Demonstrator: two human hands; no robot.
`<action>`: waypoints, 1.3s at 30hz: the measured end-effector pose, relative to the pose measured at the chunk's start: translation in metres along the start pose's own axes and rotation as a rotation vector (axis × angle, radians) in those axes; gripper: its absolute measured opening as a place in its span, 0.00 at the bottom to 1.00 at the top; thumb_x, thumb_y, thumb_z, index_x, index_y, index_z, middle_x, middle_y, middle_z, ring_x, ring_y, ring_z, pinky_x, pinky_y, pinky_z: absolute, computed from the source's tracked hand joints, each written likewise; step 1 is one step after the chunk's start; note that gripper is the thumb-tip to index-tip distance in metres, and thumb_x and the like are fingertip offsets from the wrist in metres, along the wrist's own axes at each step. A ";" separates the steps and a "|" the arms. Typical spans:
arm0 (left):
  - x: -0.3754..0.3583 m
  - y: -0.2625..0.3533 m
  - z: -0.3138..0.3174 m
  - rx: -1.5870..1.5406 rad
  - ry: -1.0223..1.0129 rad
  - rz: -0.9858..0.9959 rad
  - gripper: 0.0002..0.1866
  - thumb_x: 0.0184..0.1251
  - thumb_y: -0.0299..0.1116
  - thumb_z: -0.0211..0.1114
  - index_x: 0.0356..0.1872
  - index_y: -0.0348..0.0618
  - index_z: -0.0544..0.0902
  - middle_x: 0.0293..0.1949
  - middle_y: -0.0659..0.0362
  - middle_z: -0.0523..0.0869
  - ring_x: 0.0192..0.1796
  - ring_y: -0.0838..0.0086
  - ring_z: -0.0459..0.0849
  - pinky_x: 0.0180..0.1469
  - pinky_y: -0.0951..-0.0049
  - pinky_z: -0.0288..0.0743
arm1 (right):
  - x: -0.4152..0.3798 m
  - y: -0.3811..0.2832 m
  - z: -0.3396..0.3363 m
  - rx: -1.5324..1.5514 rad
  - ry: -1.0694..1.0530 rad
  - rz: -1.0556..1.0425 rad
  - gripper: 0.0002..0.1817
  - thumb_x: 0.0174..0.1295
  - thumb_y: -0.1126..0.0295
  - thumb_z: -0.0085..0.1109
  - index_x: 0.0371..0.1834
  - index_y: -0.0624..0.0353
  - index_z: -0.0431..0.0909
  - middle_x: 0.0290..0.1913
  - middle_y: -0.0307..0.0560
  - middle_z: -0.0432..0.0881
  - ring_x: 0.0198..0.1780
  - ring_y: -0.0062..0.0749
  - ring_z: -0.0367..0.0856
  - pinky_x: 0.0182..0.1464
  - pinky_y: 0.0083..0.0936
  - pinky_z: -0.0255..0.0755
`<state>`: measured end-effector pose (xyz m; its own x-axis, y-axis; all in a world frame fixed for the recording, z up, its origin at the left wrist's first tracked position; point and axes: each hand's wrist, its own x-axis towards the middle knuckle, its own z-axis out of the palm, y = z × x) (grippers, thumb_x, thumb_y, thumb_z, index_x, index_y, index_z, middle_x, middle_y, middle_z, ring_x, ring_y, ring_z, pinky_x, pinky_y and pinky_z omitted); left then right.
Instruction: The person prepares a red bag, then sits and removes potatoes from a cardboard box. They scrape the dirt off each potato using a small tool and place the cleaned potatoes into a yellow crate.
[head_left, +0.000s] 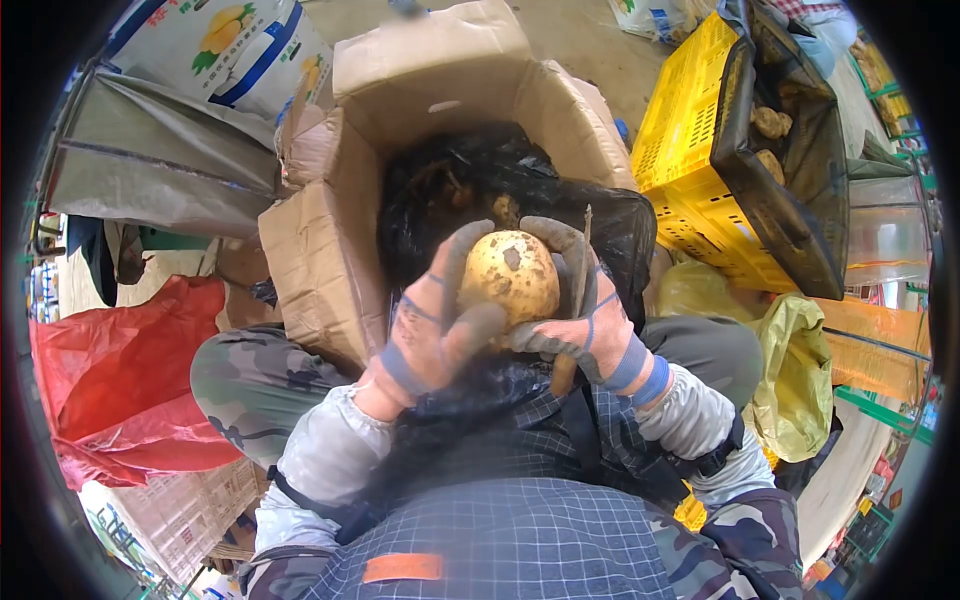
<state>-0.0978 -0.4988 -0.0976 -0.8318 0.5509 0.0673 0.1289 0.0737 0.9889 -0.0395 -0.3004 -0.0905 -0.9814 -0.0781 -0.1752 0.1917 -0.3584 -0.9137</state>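
Between my gloved hands is a round yellow tuber [512, 275] with brown dirt patches. My left hand [430, 315] wraps its left side, thumb in front and somewhat blurred. My right hand [590, 315] cups the other side and also grips a slim knife, its wooden handle [563, 376] sticking out below the palm and its narrow dark blade [587, 228] pointing up past the fingers. Under the hands stands an open cardboard box [430, 55] lined with a black plastic bag [610, 215]. Another small tuber [506, 208] lies in the bag, with darker pieces in shadow.
To the right, a yellow plastic crate [690, 130] lined with black plastic holds a few muddy tubers [770, 123]. A yellow-green bag [795, 370] lies near my right knee, and a red bag [130, 350] at the left. A white printed sack [220, 50] stands at the upper left.
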 end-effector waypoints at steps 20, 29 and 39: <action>0.005 0.005 -0.010 -0.079 -0.115 0.038 0.32 0.63 0.30 0.62 0.71 0.37 0.70 0.50 0.55 0.87 0.45 0.75 0.83 0.51 0.71 0.78 | -0.008 0.007 -0.006 -0.031 0.044 -0.150 0.52 0.42 0.76 0.79 0.74 0.61 0.60 0.67 0.50 0.70 0.70 0.34 0.69 0.71 0.34 0.70; 0.001 0.021 -0.012 0.069 -0.092 0.031 0.30 0.58 0.23 0.63 0.65 0.38 0.73 0.42 0.59 0.85 0.40 0.78 0.80 0.48 0.75 0.77 | -0.004 0.002 -0.015 -0.372 0.013 -0.138 0.55 0.39 0.70 0.85 0.74 0.60 0.62 0.67 0.48 0.72 0.69 0.33 0.72 0.70 0.33 0.72; 0.011 0.006 -0.010 -0.219 -0.016 -0.153 0.17 0.68 0.22 0.54 0.56 0.37 0.82 0.45 0.57 0.85 0.48 0.77 0.81 0.55 0.75 0.76 | -0.011 -0.026 -0.002 0.018 0.085 0.133 0.48 0.45 0.77 0.72 0.75 0.56 0.62 0.53 0.46 0.82 0.36 0.22 0.80 0.32 0.20 0.75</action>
<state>-0.1111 -0.5005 -0.0896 -0.8241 0.5600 -0.0853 -0.1189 -0.0236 0.9926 -0.0334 -0.2887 -0.0656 -0.9444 -0.0469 -0.3254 0.3193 -0.3667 -0.8738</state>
